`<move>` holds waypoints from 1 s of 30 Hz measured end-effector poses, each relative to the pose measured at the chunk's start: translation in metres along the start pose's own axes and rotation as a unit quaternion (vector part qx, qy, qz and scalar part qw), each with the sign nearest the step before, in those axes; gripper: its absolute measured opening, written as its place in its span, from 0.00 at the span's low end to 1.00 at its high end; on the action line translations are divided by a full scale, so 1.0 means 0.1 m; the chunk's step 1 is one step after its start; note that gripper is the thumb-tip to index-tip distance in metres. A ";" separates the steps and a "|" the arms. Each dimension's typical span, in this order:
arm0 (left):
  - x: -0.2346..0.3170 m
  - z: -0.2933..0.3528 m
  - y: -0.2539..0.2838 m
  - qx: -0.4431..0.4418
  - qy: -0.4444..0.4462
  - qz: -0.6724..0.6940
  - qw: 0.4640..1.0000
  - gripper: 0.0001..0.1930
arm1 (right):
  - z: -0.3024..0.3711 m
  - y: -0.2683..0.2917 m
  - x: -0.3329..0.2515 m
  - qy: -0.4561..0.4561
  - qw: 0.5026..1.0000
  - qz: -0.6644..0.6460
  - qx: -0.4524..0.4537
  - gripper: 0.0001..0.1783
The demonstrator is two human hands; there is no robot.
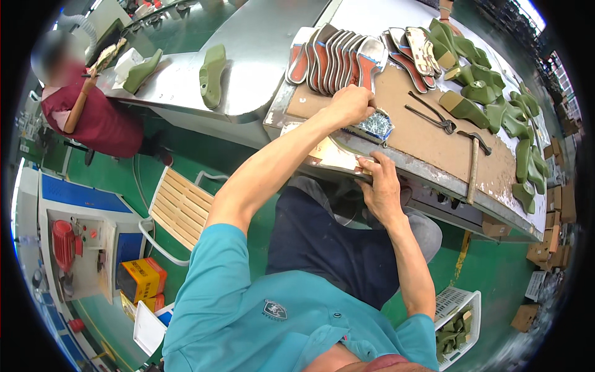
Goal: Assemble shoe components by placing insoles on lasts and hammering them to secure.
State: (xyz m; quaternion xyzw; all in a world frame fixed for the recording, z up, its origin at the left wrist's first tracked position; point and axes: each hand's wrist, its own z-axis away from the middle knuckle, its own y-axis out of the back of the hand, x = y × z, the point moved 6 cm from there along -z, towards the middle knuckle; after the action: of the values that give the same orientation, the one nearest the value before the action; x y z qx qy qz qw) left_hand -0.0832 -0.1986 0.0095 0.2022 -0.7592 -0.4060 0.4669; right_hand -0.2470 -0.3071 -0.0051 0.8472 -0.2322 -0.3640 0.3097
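Observation:
My right hand [381,180] grips one end of a shoe last [334,154] with a cream insole on its face, held at the bench's near edge over my lap. Along its far side a strip of green shows. My left hand [353,105] is closed, its fingers curled down beside a shallow tray of small silvery pieces [376,126], perhaps tacks. Whatever is in those fingers is hidden. Just beyond, a row of insoles [334,59] with red-brown faces and pale edges leans together. Pincers [443,123] and a wooden-handled hammer [474,164] lie to the right on brown board.
Green shoe lasts [486,87] crowd the bench's right side. Another last [212,75] lies on the metal table at left, where a person in dark red [93,118] works. A slatted chair [180,201] stands left of me; a white basket of lasts [458,322] is at lower right.

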 end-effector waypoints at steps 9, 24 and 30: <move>0.01 0.13 0.24 0.062 -0.027 0.064 0.996 0.10 | 0.00 -0.02 0.01 0.004 1.000 -0.005 -0.004 0.37; 0.62 1.14 0.23 0.082 -0.087 0.082 0.989 0.10 | 0.05 0.03 0.09 -0.010 0.999 -0.001 -0.045 0.35; 0.59 1.08 0.21 0.009 0.108 0.270 0.957 0.10 | 0.17 0.98 0.71 -0.173 0.976 0.093 0.095 0.25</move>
State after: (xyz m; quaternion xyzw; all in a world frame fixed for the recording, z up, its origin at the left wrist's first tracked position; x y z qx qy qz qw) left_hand -0.2040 -0.1807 0.0327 0.0367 -0.7341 -0.2343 0.6362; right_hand -0.2317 -0.4254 0.0199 0.7715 -0.3938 -0.4507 0.2158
